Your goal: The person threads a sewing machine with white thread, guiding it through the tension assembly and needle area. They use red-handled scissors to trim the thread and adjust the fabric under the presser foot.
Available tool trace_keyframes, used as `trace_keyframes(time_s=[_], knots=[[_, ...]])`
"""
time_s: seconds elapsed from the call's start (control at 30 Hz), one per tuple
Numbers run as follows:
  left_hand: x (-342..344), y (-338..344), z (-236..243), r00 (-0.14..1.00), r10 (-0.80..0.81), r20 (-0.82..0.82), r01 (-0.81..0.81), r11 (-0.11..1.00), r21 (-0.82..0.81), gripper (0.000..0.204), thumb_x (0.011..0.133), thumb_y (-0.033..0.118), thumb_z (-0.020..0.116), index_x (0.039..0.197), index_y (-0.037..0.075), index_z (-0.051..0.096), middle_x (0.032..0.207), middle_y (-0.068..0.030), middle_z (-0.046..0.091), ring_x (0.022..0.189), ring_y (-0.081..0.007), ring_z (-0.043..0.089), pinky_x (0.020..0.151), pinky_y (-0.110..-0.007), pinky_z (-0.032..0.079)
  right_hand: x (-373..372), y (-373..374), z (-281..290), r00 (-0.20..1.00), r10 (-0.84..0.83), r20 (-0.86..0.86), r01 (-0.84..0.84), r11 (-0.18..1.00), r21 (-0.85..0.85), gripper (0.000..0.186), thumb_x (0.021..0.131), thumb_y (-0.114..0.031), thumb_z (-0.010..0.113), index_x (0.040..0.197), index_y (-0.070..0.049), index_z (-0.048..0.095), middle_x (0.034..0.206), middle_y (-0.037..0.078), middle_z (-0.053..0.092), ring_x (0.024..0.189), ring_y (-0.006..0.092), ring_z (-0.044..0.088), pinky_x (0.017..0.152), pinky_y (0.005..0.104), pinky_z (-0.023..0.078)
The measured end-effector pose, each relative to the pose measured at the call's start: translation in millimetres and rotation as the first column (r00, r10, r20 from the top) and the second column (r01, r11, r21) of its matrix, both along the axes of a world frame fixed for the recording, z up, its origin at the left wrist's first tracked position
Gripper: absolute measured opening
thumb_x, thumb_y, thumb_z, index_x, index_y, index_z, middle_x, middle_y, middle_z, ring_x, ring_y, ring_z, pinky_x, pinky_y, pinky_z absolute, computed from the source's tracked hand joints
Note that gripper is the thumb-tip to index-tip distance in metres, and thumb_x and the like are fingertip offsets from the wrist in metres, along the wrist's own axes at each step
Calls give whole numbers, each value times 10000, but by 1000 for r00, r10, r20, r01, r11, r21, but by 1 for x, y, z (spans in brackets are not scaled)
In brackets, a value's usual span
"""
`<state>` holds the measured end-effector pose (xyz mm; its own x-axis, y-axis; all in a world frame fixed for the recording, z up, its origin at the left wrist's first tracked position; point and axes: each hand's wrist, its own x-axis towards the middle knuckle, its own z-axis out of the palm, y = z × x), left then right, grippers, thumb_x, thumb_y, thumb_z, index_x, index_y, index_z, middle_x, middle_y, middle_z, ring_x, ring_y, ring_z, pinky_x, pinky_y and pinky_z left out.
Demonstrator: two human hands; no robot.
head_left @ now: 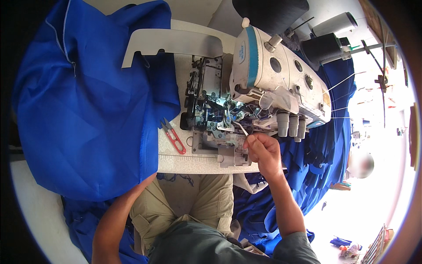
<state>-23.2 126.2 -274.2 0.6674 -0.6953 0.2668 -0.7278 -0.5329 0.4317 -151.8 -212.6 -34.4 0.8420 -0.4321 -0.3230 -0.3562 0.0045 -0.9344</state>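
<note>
A pair of tweezers [241,129] is pinched in my right hand [263,149], its tips reaching into the exposed looper area [220,110] of a white overlock sewing machine [277,66]. The machine's front cover stands opened out, baring the metal parts, and a small light shines on them. My left forearm runs up under a large blue cloth [88,119] at the left, and the cloth hides my left hand. Red-handled thread snips [174,138] lie on the speckled table [193,165] between the cloth and the machine.
Cones of dark thread [318,47] and a white cone [336,24] stand behind the machine at the far right. More blue fabric [303,171] hangs in a pile beside my right arm. A measuring strip [189,157] runs along the table's front edge.
</note>
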Motion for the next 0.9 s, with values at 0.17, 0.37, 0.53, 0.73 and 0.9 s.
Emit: trace_keyframes(time_s=[0.17,0.37,0.53,0.73,0.9], knots=[[1,-1,0,1000,-1,-10,1,1000,-22,412,971,214,667,1324,7,622,1295,-242,644,1219,-416,608,1038,-494,496,1,5,2,996,-46,-75,34,988,-152,310,1052,-272,625,961,-6,755,694,-84,531,641,19,426,570,213,338],[1,0,0,999,12,-40,-14,999,-34,405,969,222,672,1311,8,630,1282,-240,650,1210,-416,611,1029,-492,501,10,13,5,994,-38,-98,18,981,-195,306,1048,-256,620,981,3,768,726,-78,547,692,27,440,605,219,362],[2,0,0,999,-5,34,6,1000,-23,340,965,189,633,1247,0,654,1180,-213,674,1093,-372,658,945,-463,543,14,11,8,989,-31,-145,-1,977,-214,289,1039,-233,619,959,6,762,738,-63,555,709,41,455,626,227,382],[0,0,-3,1000,18,-22,-20,997,-75,289,959,158,615,1190,-2,680,1112,-198,690,1014,-347,683,890,-447,566,14,13,6,999,17,-44,-34,913,-406,264,1031,-193,628,930,20,744,788,-7,660,764,65,551,694,244,459],[1,1,6,1000,11,-6,-11,998,-61,290,957,158,619,1191,-3,680,1114,-199,690,1018,-349,682,893,-448,564,9,7,12,996,-11,-83,-24,911,-411,258,1036,-176,624,922,27,736,828,29,708,803,79,596,745,258,491]])
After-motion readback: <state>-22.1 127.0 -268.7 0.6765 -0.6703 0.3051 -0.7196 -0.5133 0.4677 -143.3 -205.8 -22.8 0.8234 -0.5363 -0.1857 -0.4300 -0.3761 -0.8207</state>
